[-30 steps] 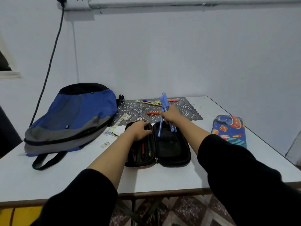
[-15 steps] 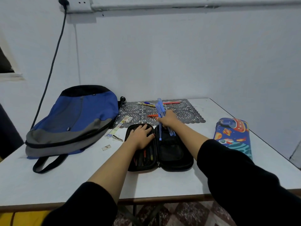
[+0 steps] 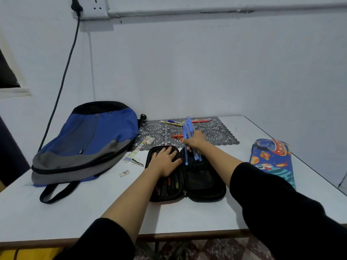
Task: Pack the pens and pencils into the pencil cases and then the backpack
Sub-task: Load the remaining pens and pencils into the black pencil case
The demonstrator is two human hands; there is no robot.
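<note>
A black pencil case [image 3: 205, 184] lies opened flat in the middle of the frame, on a white table [image 3: 75, 212], its two halves side by side. The left hand [image 3: 165, 162] rests palm down on the far end of the left half, fingers straight and spread; below the wrist a few red and dark pens show inside that half. The right hand [image 3: 195, 142] is closed round a bundle of blue pens [image 3: 187, 128], fingers curled about their middle. The bundle stands nearly upright, its upper ends fanning above the fist and its lower tips pointing down over the far end of the right half; whether the tips touch the case I cannot tell.

Above the case, towards the centre of the frame, a dark lace-patterned mat [image 3: 216, 136] carries loose pens and pencils [image 3: 174, 123], among them a red pencil [image 3: 201, 121] along its far edge and a red pen [image 3: 176, 136] just left of the right hand. A white eraser [image 3: 150, 140] sits at the mat's left corner, with a pale ruler [image 3: 139, 148] running down from it.

At the left of the frame a blue and grey backpack [image 3: 90, 139] lies flat, zipped, strap trailing towards the lower left. At the right edge lies a closed blue pencil case [image 3: 272, 160] printed with rockets and planets, well apart from the black one
</note>
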